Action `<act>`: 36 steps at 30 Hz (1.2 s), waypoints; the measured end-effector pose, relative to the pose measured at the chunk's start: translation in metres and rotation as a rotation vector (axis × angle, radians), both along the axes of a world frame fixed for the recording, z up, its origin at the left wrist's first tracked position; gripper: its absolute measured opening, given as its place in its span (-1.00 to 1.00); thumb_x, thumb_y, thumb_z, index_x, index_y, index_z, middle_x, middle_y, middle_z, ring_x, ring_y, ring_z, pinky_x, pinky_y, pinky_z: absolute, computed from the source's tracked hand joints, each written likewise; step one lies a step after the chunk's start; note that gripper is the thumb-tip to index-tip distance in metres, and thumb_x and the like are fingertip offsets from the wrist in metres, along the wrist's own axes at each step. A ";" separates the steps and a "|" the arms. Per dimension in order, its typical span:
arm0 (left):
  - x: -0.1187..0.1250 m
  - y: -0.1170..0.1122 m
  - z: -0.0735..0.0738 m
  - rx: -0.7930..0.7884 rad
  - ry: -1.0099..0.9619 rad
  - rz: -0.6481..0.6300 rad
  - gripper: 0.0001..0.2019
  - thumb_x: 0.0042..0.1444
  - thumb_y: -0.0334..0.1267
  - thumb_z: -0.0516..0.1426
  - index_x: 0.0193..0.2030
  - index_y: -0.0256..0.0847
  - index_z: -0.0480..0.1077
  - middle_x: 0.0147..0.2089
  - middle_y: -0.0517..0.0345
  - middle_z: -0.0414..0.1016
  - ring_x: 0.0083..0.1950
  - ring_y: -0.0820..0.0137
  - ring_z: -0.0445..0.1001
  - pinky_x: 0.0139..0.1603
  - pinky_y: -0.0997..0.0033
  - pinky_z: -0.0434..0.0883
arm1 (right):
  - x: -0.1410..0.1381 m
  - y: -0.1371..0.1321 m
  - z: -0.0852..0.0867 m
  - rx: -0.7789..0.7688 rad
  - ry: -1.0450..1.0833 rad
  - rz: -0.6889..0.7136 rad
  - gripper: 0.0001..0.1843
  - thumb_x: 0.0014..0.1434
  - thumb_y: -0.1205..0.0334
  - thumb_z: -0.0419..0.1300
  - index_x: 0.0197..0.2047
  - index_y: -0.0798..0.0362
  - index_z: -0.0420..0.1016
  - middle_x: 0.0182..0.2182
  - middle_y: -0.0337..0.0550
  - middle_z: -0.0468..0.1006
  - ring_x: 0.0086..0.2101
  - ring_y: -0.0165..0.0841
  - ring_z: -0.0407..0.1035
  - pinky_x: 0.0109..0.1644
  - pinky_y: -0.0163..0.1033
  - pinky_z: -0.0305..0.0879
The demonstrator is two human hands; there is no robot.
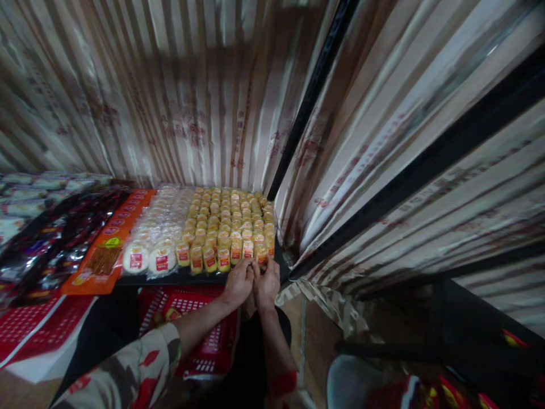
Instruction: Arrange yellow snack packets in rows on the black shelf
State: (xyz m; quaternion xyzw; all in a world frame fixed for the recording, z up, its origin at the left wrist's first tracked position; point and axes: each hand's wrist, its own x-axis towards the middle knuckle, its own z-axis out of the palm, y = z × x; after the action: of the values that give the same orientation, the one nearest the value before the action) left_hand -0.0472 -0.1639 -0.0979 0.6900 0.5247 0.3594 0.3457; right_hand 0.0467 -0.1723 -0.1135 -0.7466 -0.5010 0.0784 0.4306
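orange packet (111, 244), left; white round packs (162, 259), in rows; red basket (212, 343), near, below; yellow packs (223, 258), rowed at right. left hand (239, 281) and right hand (268, 279) meet, fingers curled, at the near-right yellow packs; whether either grasps one, cannot tell.

In dim light I am facing pale, printed curtains (191, 85) that are hanging in folds; black bars (312, 94) are slanting before them, and brownish floor (315, 332) is showing below.
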 end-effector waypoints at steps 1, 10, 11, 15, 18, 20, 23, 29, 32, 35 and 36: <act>0.000 0.000 -0.001 0.006 0.003 0.001 -0.68 0.10 -0.44 -0.04 -0.02 -0.26 0.34 0.00 -0.02 0.45 0.02 0.33 0.42 0.13 0.27 0.32 | -0.001 0.001 0.000 -0.001 0.018 0.002 -0.42 0.15 -0.05 -0.01 0.08 0.22 0.30 -0.16 0.09 0.37 -0.29 -0.26 0.32 -0.13 -0.14 0.27; -0.003 -0.005 0.006 0.059 -0.033 -0.001 -0.68 0.00 -0.51 -0.05 -0.12 -0.24 0.37 -0.11 0.04 0.44 -0.07 0.38 0.40 0.07 0.32 0.35 | -0.006 -0.004 -0.004 0.088 0.128 -0.032 -0.57 0.13 0.00 0.02 -0.05 0.14 0.31 -0.22 -0.02 0.30 -0.30 -0.32 0.32 -0.25 -0.22 0.32; -0.003 -0.005 0.005 0.062 -0.038 -0.005 -0.67 0.00 -0.51 -0.05 -0.12 -0.24 0.37 -0.11 0.04 0.43 -0.06 0.38 0.40 0.08 0.32 0.34 | -0.006 -0.004 -0.006 0.094 0.140 -0.019 -0.60 0.13 0.01 0.01 -0.10 0.13 0.33 -0.21 -0.03 0.30 -0.30 -0.33 0.32 -0.28 -0.24 0.33; -0.002 -0.002 0.000 0.055 -0.057 -0.038 -0.63 -0.02 -0.53 -0.05 -0.08 -0.26 0.36 -0.06 0.02 0.43 0.00 0.37 0.38 0.15 0.30 0.30 | -0.006 -0.002 -0.012 0.113 0.080 0.023 -0.68 0.15 0.05 -0.02 -0.20 0.09 0.38 -0.19 -0.05 0.28 -0.28 -0.35 0.31 -0.25 -0.26 0.33; -0.004 -0.001 0.000 0.043 -0.066 -0.066 -0.61 -0.02 -0.54 -0.05 -0.06 -0.24 0.36 -0.03 0.03 0.43 0.02 0.38 0.37 0.17 0.29 0.28 | -0.006 -0.001 -0.016 0.139 0.018 0.007 -0.68 0.17 0.10 -0.05 -0.21 0.08 0.44 -0.22 -0.04 0.30 -0.23 -0.31 0.30 -0.17 -0.21 0.31; -0.006 -0.003 0.002 0.049 -0.068 -0.073 -0.61 -0.02 -0.54 -0.05 -0.07 -0.22 0.38 -0.03 0.04 0.44 0.00 0.39 0.38 0.15 0.31 0.30 | -0.005 -0.001 -0.017 0.152 -0.001 0.022 -0.66 0.17 0.13 -0.06 -0.20 0.11 0.46 -0.23 -0.02 0.31 -0.22 -0.30 0.30 -0.15 -0.20 0.30; -0.014 -0.013 0.001 0.080 -0.074 -0.055 -0.66 -0.01 -0.54 -0.04 -0.14 -0.23 0.42 -0.11 0.06 0.46 -0.07 0.41 0.41 0.08 0.35 0.33 | -0.003 -0.004 -0.018 0.181 -0.009 0.055 -0.65 0.18 0.17 -0.06 -0.19 0.14 0.48 -0.23 0.01 0.32 -0.23 -0.31 0.30 -0.14 -0.19 0.31; -0.060 -0.043 -0.026 0.033 -0.010 -0.109 -0.73 0.04 -0.50 -0.04 -0.30 -0.23 0.47 -0.28 0.10 0.48 -0.19 0.43 0.44 -0.07 0.45 0.37 | -0.018 -0.028 -0.008 0.254 -0.008 0.050 -0.71 0.17 0.21 -0.04 -0.21 0.14 0.44 -0.27 0.01 0.39 -0.20 -0.28 0.30 -0.13 -0.17 0.30; -0.099 -0.051 -0.046 -0.149 0.174 -0.201 -0.72 0.05 -0.48 -0.03 -0.26 -0.26 0.49 -0.23 0.06 0.52 -0.15 0.40 0.46 -0.05 0.46 0.35 | -0.041 -0.049 -0.008 0.256 0.035 0.215 -0.77 0.17 0.22 -0.01 -0.20 0.11 0.41 -0.31 -0.06 0.43 -0.27 -0.33 0.33 -0.17 -0.21 0.31; -0.138 -0.052 -0.065 -0.469 0.467 -0.185 -0.72 0.06 -0.44 -0.01 -0.20 -0.27 0.50 -0.13 -0.01 0.54 -0.09 0.31 0.47 -0.07 0.41 0.35 | -0.074 -0.065 -0.023 0.150 0.061 0.464 -0.80 0.17 0.27 -0.01 -0.27 0.08 0.43 -0.35 -0.09 0.47 -0.28 -0.35 0.37 -0.13 -0.22 0.31; -0.149 -0.051 -0.072 -0.540 0.525 -0.158 -0.73 0.06 -0.44 0.00 -0.20 -0.30 0.50 -0.14 -0.07 0.54 -0.10 0.26 0.48 -0.09 0.37 0.36 | -0.085 -0.067 -0.032 0.056 0.060 0.550 -0.79 0.17 0.29 -0.02 -0.28 0.07 0.44 -0.35 -0.08 0.49 -0.28 -0.35 0.38 -0.11 -0.23 0.31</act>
State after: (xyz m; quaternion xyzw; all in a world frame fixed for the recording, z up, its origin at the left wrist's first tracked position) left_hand -0.1961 -0.2147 -0.1696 0.6809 0.6162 -0.0084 0.3957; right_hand -0.0387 -0.2395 -0.1452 -0.5676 -0.6740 0.2005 0.4282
